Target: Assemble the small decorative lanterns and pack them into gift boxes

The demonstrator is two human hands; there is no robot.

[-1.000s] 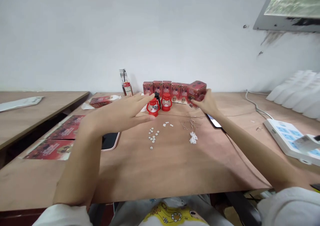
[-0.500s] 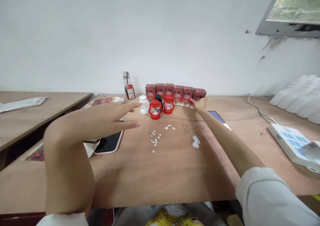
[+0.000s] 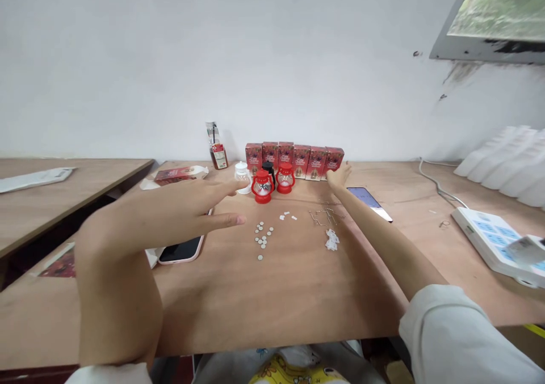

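Note:
My right hand (image 3: pixel 338 176) is stretched far forward, fingers extended, touching the rightmost red box (image 3: pixel 333 160) in a row of several red boxes (image 3: pixel 293 158) against the wall. My left hand (image 3: pixel 200 205) hovers flat and open over the table, holding nothing, above a pink-cased phone (image 3: pixel 182 250). In front of the boxes stand two red toy lanterns (image 3: pixel 262 186), a black one (image 3: pixel 268 168) and a white one (image 3: pixel 242 178). Small round button cells (image 3: pixel 263 239), white tabs (image 3: pixel 288 217), thin wire pieces (image 3: pixel 326 216) and a white clump (image 3: pixel 331 240) lie on the wooden table (image 3: pixel 289 293).
A second phone (image 3: pixel 368 201) lies right of my right forearm. A white power strip (image 3: pixel 494 242) and cable sit at the right. A small sauce bottle (image 3: pixel 216 148) stands by the wall. Flat red cartons (image 3: pixel 175 174) lie at the left, beside another table (image 3: pixel 51 191).
My right hand set the lifted red box down at the right end of the row, upright and in line. My left arm drew back and leftward, uncovering the white lantern.

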